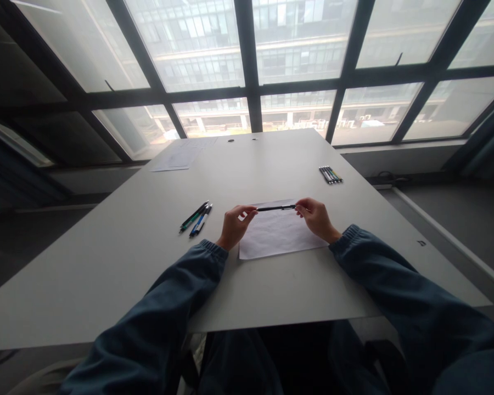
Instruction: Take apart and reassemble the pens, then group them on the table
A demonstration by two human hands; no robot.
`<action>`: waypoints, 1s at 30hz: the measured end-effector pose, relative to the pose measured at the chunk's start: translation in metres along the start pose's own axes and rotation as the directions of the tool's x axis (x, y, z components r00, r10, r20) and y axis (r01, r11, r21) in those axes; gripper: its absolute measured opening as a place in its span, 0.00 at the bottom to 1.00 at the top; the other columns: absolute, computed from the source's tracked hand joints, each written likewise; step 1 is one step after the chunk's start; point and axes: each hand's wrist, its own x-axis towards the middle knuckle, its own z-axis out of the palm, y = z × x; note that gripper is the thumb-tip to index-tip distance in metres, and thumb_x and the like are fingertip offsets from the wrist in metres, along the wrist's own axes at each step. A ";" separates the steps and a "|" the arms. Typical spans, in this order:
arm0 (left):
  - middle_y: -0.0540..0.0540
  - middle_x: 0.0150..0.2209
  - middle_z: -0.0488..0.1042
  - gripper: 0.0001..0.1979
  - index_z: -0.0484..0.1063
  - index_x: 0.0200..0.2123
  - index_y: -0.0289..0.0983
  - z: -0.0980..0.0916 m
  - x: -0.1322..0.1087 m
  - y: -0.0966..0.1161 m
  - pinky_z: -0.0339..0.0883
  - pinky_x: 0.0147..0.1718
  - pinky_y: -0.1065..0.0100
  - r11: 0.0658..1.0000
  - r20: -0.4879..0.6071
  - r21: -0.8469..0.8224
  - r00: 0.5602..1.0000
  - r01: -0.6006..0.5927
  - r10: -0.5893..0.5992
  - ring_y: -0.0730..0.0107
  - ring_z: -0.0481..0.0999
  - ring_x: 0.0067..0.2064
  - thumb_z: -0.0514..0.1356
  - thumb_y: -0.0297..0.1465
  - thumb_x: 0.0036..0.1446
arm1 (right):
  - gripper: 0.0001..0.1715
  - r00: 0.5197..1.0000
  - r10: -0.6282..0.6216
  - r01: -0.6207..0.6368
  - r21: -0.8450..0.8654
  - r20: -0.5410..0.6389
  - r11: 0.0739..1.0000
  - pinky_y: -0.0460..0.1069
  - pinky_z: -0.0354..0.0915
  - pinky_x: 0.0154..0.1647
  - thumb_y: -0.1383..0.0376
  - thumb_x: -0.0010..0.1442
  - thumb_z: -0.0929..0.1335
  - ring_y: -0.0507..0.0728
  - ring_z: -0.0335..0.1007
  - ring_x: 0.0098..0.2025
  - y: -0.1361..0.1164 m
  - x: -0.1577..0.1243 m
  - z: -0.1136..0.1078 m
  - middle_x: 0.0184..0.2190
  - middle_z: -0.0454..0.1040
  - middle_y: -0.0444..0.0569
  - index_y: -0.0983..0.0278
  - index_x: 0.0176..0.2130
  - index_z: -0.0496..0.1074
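A black pen (275, 208) is held level between both hands, above a sheet of white paper (278, 236). My left hand (234, 224) pinches its left end with thumb and fingers. At the right end, by the clip, my right hand (316, 217) grips it between the fingertips. Left of the paper lie several loose pens (195, 218), some with green or blue barrels. Farther off on the right, several more pens (331, 174) rest side by side in a neat row.
The white table (119, 258) reaches toward the large windows (296, 44). More paper sheets (179, 156) lie at its far left. A small dark round item (231, 141) sits near the far edge. The near table edge runs just in front of my body.
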 end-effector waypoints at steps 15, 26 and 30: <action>0.45 0.32 0.83 0.12 0.81 0.38 0.38 -0.001 0.000 0.003 0.72 0.34 0.65 1.000 0.026 -0.009 1.000 0.011 -0.011 0.67 0.79 0.32 0.64 0.40 0.61 | 0.20 1.000 -0.001 0.002 -0.021 0.011 1.000 0.50 0.70 0.29 0.49 0.61 0.70 0.54 0.72 0.27 0.002 -0.002 0.000 0.28 0.77 0.49 0.64 0.36 0.75; 0.47 0.32 0.83 0.12 0.80 0.36 0.39 -0.002 0.000 0.004 0.71 0.37 0.64 1.000 0.029 0.000 1.000 -0.001 0.001 0.66 0.80 0.34 0.63 0.40 0.62 | 0.20 1.000 0.001 -0.001 -0.025 0.017 1.000 0.50 0.69 0.29 0.50 0.62 0.69 0.54 0.72 0.27 0.002 -0.002 0.001 0.27 0.77 0.48 0.64 0.35 0.74; 0.47 0.31 0.83 0.12 0.80 0.35 0.39 -0.002 0.000 0.005 0.71 0.36 0.64 1.000 0.031 -0.001 1.000 0.003 -0.003 0.66 0.79 0.34 0.63 0.41 0.62 | 0.21 1.000 0.000 0.000 -0.026 0.012 1.000 0.50 0.69 0.28 0.49 0.62 0.69 0.54 0.72 0.26 0.002 -0.002 0.001 0.27 0.77 0.48 0.64 0.35 0.74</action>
